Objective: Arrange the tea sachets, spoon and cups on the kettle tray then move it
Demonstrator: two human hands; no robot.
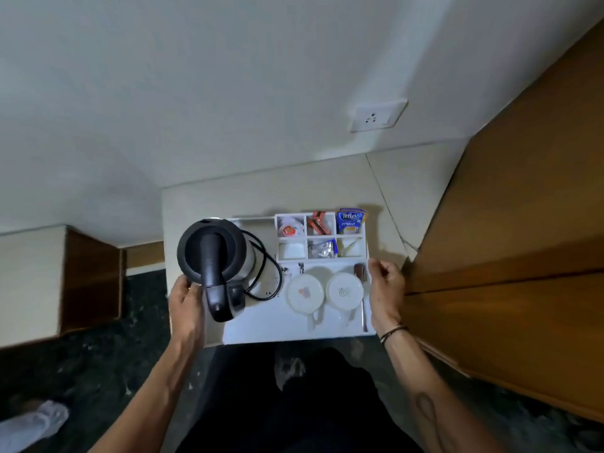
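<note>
A white kettle tray (pixel 271 325) sits on a pale ledge. The black-lidded kettle (pixel 214 253) stands on the tray's left half with its cord coiled beside it. Two white cups (pixel 305 293) (pixel 344 291) lie upside down on the right half, and a spoon (pixel 362 289) lies along the right rim. In the divided box at the back are a blue Tetley sachet (pixel 350 220), red sachets (pixel 317 223) and a silver packet (pixel 323 249). My left hand (pixel 184 300) grips the tray's left edge. My right hand (pixel 385 286) grips its right edge.
The pale ledge (pixel 248 197) meets a white wall with a power socket (pixel 379 115). A wooden panel (pixel 510 243) stands close on the right, a wooden-edged unit (pixel 88 279) on the left. Dark floor lies below, with a white shoe (pixel 32 423) at the lower left.
</note>
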